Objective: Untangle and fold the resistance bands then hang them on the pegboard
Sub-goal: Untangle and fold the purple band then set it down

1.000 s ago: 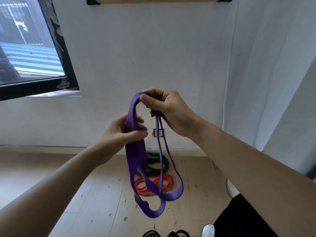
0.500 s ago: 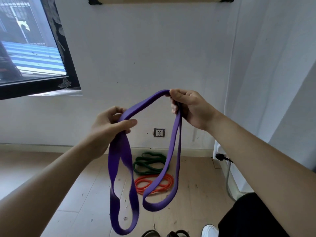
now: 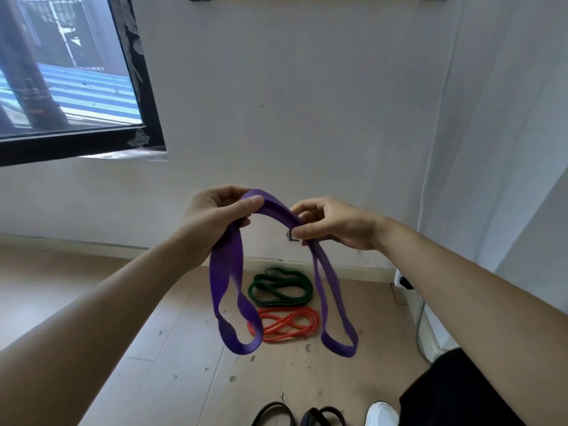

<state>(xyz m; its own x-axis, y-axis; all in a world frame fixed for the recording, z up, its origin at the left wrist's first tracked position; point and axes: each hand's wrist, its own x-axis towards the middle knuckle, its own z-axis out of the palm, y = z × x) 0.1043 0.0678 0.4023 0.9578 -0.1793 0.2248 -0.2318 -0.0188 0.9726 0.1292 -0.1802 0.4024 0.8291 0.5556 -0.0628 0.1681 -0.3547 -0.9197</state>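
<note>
Now that the hands have drawn closer, left hand (image 3: 212,221) and right hand (image 3: 333,224) grip the purple band (image 3: 226,272); two untangled loops hang below the fingers (image 3: 246,202), ready for folding.

Both hands, left (image 3: 212,221) and right (image 3: 333,224), grip the doubled purple band (image 3: 273,207).

Your left forearm (image 3: 116,302) and right forearm (image 3: 461,287) are bare. Lower right: black garment (image 3: 455,392) on your leg, white shoe (image 3: 381,415).
</note>
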